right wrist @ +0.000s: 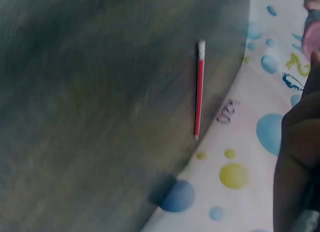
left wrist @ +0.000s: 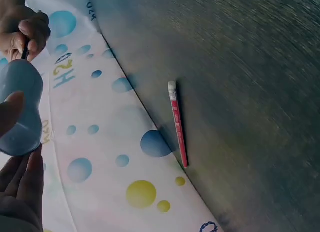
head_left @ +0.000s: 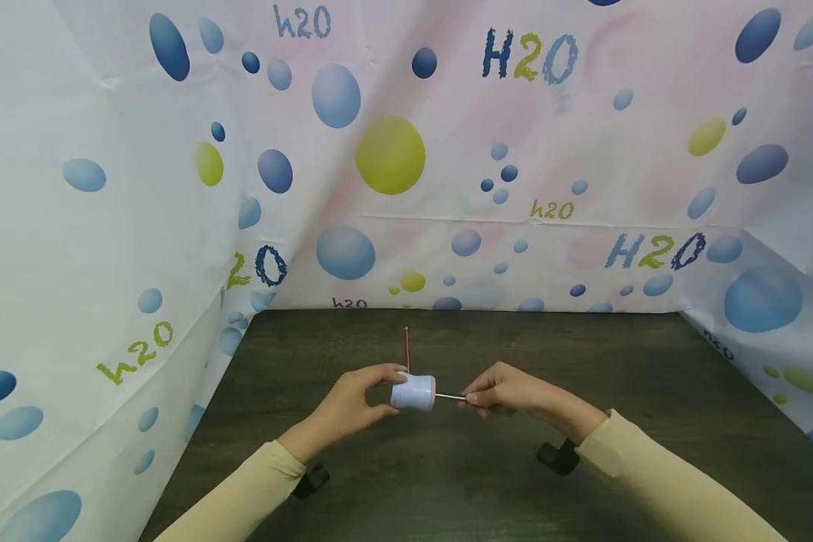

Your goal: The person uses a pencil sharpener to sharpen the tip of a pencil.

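My left hand point(head_left: 348, 403) grips a light blue, waisted pencil sharpener point(head_left: 413, 393) between thumb and fingers, above the dark table. Its pink end faces right, and from it a thin dark pencil point(head_left: 452, 397) sticks out. Thumb and fingertips of my right hand point(head_left: 508, 390) pinch the outer part of that pencil, whose inner end is hidden in the sharpener. In the left wrist view the waisted body point(left wrist: 27, 107) shows behind my thumb. A red pencil point(right wrist: 199, 92) with a white eraser end lies on the table beyond the hands.
The dark wooden table point(head_left: 583, 354) is bounded at the back and sides by a white sheet point(head_left: 447, 263) printed with blue and green bubbles and "H2O". Black straps with small devices point(head_left: 558, 457) sit at both wrists, below the cream sleeves.
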The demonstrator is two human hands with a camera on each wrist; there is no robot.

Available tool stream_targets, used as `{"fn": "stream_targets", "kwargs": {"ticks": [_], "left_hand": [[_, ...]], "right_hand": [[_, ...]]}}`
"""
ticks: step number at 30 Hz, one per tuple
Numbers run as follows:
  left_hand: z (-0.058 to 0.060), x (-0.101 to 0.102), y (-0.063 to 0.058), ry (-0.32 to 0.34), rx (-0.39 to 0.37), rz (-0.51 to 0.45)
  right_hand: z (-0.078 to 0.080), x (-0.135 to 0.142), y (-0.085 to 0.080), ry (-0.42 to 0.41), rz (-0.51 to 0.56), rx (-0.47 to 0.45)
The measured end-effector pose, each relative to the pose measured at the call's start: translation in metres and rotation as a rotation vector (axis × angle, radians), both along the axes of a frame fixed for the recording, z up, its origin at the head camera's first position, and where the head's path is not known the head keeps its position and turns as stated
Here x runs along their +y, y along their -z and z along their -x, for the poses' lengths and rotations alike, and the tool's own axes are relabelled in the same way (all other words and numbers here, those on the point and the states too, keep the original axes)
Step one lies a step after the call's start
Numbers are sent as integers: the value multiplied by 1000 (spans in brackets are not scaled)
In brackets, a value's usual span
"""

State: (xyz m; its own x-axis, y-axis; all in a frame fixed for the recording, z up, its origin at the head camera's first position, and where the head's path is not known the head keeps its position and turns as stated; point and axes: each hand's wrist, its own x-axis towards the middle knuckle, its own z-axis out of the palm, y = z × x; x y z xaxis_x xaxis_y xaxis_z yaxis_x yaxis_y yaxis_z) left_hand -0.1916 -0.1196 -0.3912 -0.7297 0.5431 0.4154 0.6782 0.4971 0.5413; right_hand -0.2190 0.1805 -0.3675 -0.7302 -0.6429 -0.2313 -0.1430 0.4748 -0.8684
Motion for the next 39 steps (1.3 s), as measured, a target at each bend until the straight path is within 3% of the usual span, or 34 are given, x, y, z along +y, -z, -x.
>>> {"fn": "stream_targets", "kwargs": {"ticks": [2,7,10,14,16,17,19,22,24,26,30,32,34,35,37,39], "left_hand": [[0,0,0,1,-29,-25],[4,-5,-6,36,-331,-286],[10,-7,-10,-2,-549,-376],[17,-9,-11,-33,-824,-307],[17,-10,-10,-12,-891,-286],[16,-10,-9,-6,-897,-284],[14,-9,-10,-23,-865,-298],[10,-7,-11,-72,-760,-344],[7,-6,-12,-93,-634,-345],[4,-4,-11,-85,-420,-293],[-2,-2,-8,-65,102,-102],[-3,-3,-5,-65,249,-52],[-3,-4,-3,-53,247,-41],[-3,-5,-3,-47,204,-45],[-2,-6,-2,-21,67,-74],[0,-9,-3,16,-123,-137]], "right_hand": [[1,2,2,-9,-4,62],[-5,3,1,30,-60,367],[-13,0,0,77,-113,689],[-17,-5,3,76,-147,1302],[-17,-8,4,57,-125,1537],[-17,-9,5,47,-114,1609],[-18,-12,4,39,-105,1670],[-21,-15,-1,67,-138,1599],[-24,-15,-5,74,-170,1429],[-24,-14,-10,52,-161,1140],[-16,-9,-15,22,-33,442],[-9,-8,-14,9,-5,255],[-5,-7,-11,-17,-13,226],[-4,-6,-10,-26,-27,255],[-4,-5,-9,-24,-55,353],[-7,-5,-8,3,-81,479]]}}
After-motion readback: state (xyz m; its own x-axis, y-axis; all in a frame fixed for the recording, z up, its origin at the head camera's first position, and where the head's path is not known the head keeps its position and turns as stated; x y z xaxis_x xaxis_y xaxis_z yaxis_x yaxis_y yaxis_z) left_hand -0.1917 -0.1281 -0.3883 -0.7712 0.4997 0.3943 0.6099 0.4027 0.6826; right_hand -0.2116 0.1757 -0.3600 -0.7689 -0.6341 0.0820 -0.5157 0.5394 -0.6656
